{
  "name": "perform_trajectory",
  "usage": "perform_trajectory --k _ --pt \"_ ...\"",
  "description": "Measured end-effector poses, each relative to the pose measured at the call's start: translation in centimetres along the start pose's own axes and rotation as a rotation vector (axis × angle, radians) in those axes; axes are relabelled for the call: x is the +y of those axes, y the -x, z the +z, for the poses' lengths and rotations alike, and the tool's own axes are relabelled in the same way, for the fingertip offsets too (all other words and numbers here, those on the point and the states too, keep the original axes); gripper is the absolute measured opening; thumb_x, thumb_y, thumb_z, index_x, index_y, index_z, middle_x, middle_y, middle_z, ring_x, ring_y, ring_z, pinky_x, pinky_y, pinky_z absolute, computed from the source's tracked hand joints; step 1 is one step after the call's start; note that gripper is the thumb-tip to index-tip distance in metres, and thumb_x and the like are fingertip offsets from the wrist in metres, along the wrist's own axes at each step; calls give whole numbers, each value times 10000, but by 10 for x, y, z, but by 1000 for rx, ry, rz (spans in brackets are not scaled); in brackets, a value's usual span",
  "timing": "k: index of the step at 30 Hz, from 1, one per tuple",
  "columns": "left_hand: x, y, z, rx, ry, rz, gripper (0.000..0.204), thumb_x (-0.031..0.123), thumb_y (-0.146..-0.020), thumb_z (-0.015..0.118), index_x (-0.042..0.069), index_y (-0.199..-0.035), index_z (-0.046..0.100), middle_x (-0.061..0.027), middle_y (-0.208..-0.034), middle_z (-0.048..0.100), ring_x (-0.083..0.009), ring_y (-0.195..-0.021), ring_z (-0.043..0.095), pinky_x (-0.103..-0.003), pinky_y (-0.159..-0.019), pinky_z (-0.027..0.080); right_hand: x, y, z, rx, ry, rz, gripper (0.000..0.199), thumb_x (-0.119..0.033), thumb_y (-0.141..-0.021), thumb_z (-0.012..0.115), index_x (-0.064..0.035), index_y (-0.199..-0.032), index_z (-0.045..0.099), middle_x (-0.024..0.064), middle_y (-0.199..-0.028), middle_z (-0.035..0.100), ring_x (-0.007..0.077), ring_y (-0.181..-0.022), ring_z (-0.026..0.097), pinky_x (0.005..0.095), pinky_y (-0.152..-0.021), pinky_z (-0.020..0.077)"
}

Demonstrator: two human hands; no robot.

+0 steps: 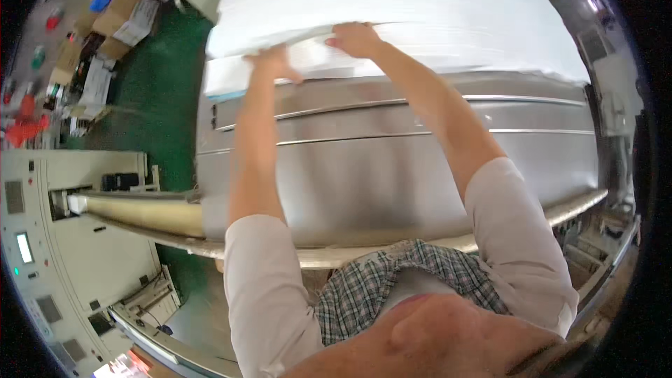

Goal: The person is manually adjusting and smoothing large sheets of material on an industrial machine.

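A broad pile of white, cloth-like sheet material [420, 0] covers the far part of a smooth metal table [336, 189]. Both my arms reach forward over the metal to its near edge. My right hand [355, 39] has its fingers curled at a raised fold of the white material, the thumb just in front. To its left, my left hand [273, 64] lies against the same near strip, thumb spread away from the fingers and somewhat blurred. Between my hands a narrow gap shows under the fold. The fingertips of both hands are partly hidden.
Two raised metal strips [392, 103] run across the table, and a pale padded rail [329, 257] borders its near edge. Left of it are a green floor [150, 91], cardboard boxes [120, 10] and a cream machine cabinet [98, 217]. More equipment [616, 112] stands on the right.
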State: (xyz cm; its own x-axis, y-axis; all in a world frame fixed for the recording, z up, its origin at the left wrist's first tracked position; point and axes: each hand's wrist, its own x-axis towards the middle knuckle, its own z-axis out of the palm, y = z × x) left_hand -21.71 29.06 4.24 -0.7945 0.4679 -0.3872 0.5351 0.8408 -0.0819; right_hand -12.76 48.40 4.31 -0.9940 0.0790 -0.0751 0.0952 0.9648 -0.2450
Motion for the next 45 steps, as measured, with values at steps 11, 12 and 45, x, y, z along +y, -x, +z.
perform_trajectory --k 11,12,45 --pt "43 11 -9 -112 -124 -424 1011 124 -505 757 163 -1351 203 -55 -1349 330 -303 -1246 285 -699 -889 219 397 181 -106 -141 192 290 726 -653 -709 494 -183 -1258 422 104 -1270 416 295 -1201 330 506 -949 245" --pt "44 12 -5 -115 -135 -434 1008 93 -509 751 162 -1350 200 -48 -1350 325 -297 -1245 286 -689 -889 232 419 191 -113 -198 159 305 846 -625 -616 620 -205 -1302 357 99 -1311 369 304 -1226 291 525 -955 227" --pt "-51 -41 48 107 -61 -119 844 36 -473 679 80 -1238 323 -177 -1167 459 -366 -1113 399 -447 -937 309 690 284 -157 -362 351 626 961 -331 -466 822 -131 -1274 341 172 -1266 356 345 -1209 291 472 -1002 260"
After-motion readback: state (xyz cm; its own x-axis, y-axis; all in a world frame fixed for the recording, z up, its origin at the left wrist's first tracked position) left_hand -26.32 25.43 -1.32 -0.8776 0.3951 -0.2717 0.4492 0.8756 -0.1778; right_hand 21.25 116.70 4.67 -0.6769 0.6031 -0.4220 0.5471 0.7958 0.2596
